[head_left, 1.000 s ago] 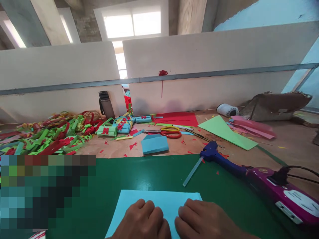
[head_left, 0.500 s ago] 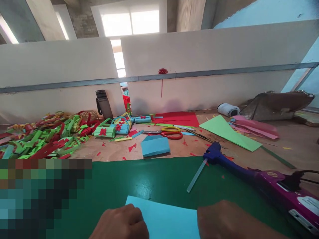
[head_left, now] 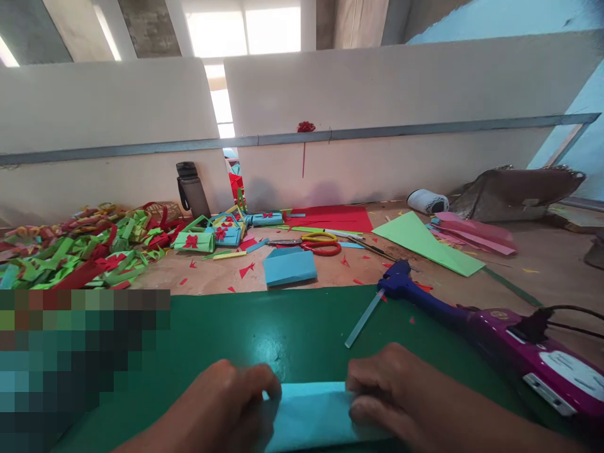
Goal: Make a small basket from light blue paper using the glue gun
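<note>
A light blue sheet of paper [head_left: 314,412] lies low in the head view on the green mat [head_left: 212,327], its far edge folded over. My left hand [head_left: 236,406] grips the paper's left end with bent fingers. At the right end, my right hand [head_left: 384,390] pinches it between thumb and fingers. Both hands partly cover the sheet, and its near side runs towards the bottom of the view. Beyond the mat's far edge rests a folded blue paper piece [head_left: 290,267], touched by neither hand.
A blue glue gun [head_left: 396,280] with a glue stick lies right, beside a purple power strip [head_left: 533,355]. Farther back are scissors [head_left: 325,243], small paper bags [head_left: 193,242], a green sheet [head_left: 425,242], a bottle [head_left: 192,192] and a heap of paper strips [head_left: 94,251].
Both hands have moved up and away from me. The blue paper, flat before, now shows a folded far edge between them. The camera view has shifted slightly.
</note>
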Tool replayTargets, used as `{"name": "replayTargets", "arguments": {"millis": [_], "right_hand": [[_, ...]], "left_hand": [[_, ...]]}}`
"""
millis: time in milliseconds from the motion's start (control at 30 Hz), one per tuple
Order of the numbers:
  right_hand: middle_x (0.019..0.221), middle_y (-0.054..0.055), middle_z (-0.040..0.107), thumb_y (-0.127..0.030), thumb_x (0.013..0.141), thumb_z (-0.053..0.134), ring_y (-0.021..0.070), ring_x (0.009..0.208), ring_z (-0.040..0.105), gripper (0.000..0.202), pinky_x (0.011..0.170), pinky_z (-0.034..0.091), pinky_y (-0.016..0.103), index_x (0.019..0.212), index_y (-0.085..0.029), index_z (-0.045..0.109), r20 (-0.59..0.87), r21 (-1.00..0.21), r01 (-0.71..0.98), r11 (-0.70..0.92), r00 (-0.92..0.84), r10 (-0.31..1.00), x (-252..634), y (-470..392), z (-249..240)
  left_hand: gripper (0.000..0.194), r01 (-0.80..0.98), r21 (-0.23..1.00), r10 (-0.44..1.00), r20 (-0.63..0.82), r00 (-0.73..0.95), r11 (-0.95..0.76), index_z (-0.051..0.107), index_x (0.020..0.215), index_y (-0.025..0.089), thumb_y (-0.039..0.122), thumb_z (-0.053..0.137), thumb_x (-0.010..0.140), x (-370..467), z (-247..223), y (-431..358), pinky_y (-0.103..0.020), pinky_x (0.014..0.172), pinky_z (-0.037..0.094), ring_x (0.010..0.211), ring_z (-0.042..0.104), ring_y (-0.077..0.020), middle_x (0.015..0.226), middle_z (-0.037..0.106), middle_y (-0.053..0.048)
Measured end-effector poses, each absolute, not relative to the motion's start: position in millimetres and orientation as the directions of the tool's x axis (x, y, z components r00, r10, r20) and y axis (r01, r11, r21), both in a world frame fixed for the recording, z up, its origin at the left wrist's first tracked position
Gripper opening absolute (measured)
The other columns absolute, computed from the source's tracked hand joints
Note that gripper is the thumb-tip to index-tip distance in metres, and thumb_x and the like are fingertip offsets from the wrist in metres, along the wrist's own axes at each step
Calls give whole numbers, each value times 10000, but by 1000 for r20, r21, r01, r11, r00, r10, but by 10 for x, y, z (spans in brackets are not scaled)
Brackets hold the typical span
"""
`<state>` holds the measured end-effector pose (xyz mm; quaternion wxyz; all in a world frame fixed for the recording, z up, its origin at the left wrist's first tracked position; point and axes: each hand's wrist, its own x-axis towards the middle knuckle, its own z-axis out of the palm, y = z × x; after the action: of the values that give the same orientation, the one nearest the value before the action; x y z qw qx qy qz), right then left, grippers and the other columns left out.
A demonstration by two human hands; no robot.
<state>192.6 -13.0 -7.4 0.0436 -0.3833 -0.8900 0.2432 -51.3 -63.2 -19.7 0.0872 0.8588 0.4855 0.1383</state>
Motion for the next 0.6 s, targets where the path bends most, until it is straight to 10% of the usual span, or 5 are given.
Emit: {"name": "replayTargets", "arguments": {"millis": [300,433,600], "right_hand": [[506,-78,315,-230,856,454,60,450,256,303,432,192,191,569,-178,370,-147,-512,659,551,-699,700,1846,-26,-136],[507,-64,365,-246,848,468,71,460,307,288,457,209,206,577,-182,398,-127,-463,676,573,-691,712,1836,-14,-204],[508,-49,434,-248,841,474,85,468,366,255,479,231,220,597,-188,433,-80,-416,672,612,-698,712,1845,-34,-291]], "left_hand": [[271,836,52,811,283,511,-546,589,937,189,144,339,844,-527,-327,-615,-223,453,439,497,582,-154,633,640,-5],[271,770,-166,628,487,608,-616,582,1063,163,209,365,907,-460,-328,-686,-366,750,520,923,635,-252,978,690,-97],[344,613,-222,516,371,772,-758,553,1183,169,233,308,950,-288,-412,-781,-384,902,483,1177,504,-250,1269,565,-85]]}}
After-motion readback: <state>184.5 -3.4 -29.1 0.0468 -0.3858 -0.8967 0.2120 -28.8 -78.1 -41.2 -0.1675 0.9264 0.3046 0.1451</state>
